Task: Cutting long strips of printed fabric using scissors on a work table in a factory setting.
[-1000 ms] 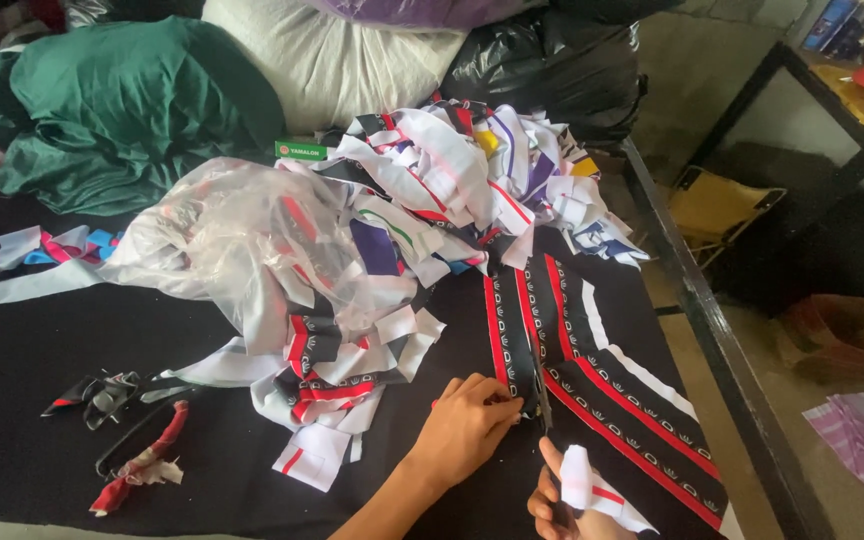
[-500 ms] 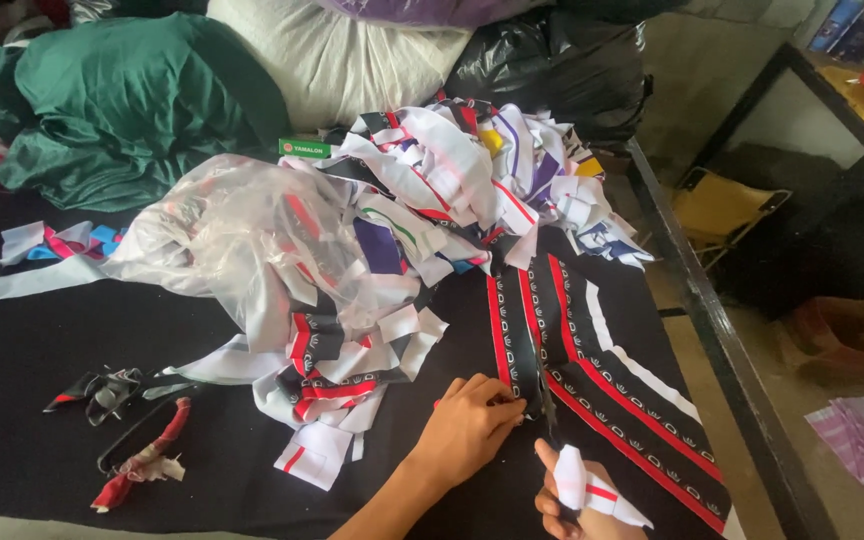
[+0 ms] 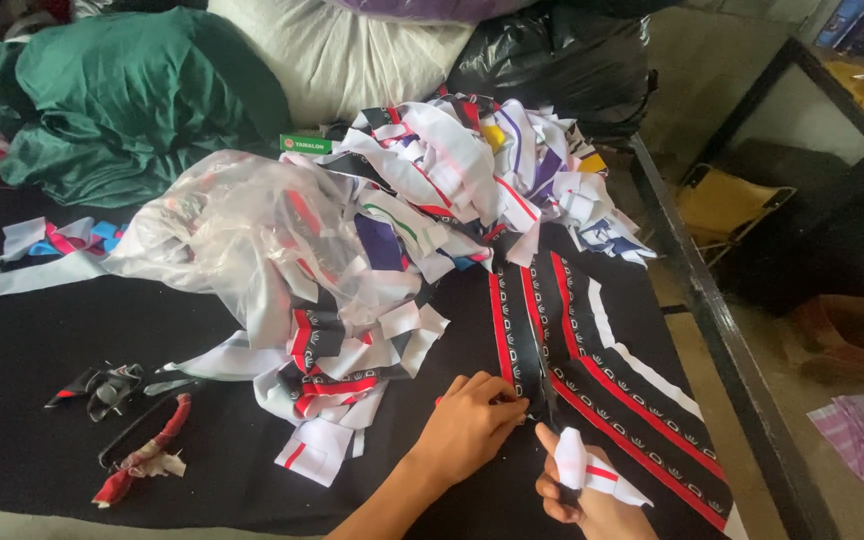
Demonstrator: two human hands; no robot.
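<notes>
The fabric strips just above the left hand are black with red bands and rows of small white motifs. The right hand has a white scrap with a red stripe on it. The surface is black. Far above the hands lie a heap of white, red, purple and black offcuts, green cloth and a cloudy clear bag.

Soft even daylight, faint shadows, perhaps slightly blurred edges
</notes>
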